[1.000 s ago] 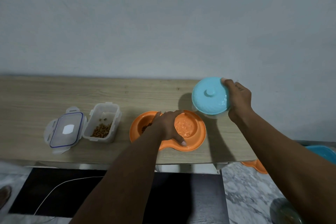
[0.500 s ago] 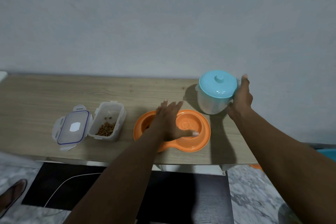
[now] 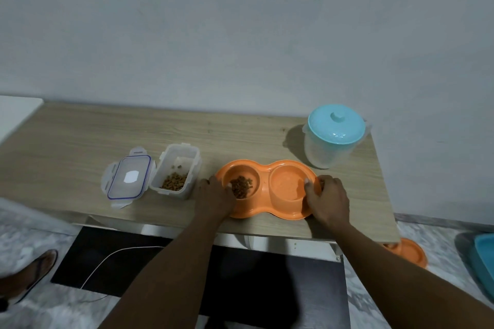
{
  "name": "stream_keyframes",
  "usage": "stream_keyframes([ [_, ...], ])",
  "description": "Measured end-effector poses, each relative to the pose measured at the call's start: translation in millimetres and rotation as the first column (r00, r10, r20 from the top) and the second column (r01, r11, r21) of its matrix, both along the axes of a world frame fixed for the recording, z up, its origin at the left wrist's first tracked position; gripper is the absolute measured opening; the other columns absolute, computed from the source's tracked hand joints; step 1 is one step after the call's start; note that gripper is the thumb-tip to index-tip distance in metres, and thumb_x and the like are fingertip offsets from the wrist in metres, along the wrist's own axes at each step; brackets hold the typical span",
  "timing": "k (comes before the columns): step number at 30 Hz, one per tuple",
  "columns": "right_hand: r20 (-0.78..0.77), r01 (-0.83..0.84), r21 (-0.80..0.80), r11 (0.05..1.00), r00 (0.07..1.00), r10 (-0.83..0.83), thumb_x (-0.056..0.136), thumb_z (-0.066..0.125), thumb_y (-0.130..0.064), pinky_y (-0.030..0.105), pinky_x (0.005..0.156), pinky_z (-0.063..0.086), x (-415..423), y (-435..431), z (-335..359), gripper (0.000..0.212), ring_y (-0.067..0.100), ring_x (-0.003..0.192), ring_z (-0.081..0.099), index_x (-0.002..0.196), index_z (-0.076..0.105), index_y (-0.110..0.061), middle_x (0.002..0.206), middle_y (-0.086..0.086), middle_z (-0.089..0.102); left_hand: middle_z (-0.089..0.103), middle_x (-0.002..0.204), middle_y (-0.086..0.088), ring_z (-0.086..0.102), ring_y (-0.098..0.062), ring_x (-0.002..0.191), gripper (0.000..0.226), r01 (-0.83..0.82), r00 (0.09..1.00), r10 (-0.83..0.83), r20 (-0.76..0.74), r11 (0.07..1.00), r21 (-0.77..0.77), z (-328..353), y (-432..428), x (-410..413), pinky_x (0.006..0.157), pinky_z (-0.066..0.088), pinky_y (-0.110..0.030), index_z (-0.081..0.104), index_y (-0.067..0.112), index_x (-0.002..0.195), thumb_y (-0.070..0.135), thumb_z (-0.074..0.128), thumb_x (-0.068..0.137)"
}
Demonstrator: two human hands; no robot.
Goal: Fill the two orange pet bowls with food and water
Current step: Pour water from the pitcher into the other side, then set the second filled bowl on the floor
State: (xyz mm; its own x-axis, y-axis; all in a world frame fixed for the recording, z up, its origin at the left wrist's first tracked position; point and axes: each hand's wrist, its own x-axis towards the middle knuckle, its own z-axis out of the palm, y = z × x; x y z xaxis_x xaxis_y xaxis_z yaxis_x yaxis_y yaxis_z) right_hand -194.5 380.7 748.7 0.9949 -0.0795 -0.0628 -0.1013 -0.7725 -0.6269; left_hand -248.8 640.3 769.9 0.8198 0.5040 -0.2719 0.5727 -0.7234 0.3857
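Now your left hand [image 3: 213, 196] and right hand [image 3: 327, 199] each grasp an end of the orange double bowl [image 3: 267, 189] near the desk's [image 3: 66, 141] front edge, probably ready to lift it level; kibble [image 3: 240, 185] fills one well.

Near rim of orange double bowl [image 3: 264, 212] hidden under both hands, blue tub [image 3: 485, 262] right of it cut by frame edge
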Motion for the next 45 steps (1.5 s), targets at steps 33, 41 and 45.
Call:
stream_keyframes([
  [33, 0.130, 0.564, 0.080, 0.822, 0.812, -0.570, 0.079, 0.045, -0.064, 0.047, 0.084, 0.057, -200, -161, 106, 0.063, 0.028, 0.092, 0.067, 0.112, 0.070, -0.016, 0.101, 0.009, 0.073, 0.071, 0.094, -0.009, 0.066, -0.028, 0.088, 0.038, 0.464, 0.869, -0.416, 0.268, 0.873, -0.151, 128, -153, -59, 0.074, 0.051, -0.033, 0.071, 0.012, 0.093, 0.047, 0.060, 0.084],
  [41, 0.121, 0.664, 0.100, 0.741, 0.731, -0.671, 0.076, 0.042, -0.065, 0.048, 0.078, 0.060, -237, -310, 97, 0.061, 0.024, 0.084, 0.068, 0.102, 0.071, -0.018, 0.088, 0.004, 0.072, 0.070, 0.091, -0.010, 0.065, -0.030, 0.087, 0.035, 0.578, 0.804, -0.527, 0.276, 0.801, -0.156, 119, -316, -62, 0.069, 0.041, -0.029, 0.071, 0.009, 0.089, 0.043, 0.061, 0.087],
  [45, 0.099, 0.671, 0.078, 0.737, 0.730, -0.676, 0.082, 0.048, -0.059, 0.047, 0.079, 0.059, -243, -385, 95, 0.050, 0.023, 0.084, 0.067, 0.101, 0.070, -0.018, 0.090, 0.004, 0.072, 0.067, 0.084, -0.008, 0.056, -0.024, 0.072, 0.033, 0.573, 0.813, -0.522, 0.258, 0.795, -0.200, 101, -392, -63, 0.067, 0.039, -0.028, 0.070, 0.008, 0.086, 0.040, 0.060, 0.089],
])
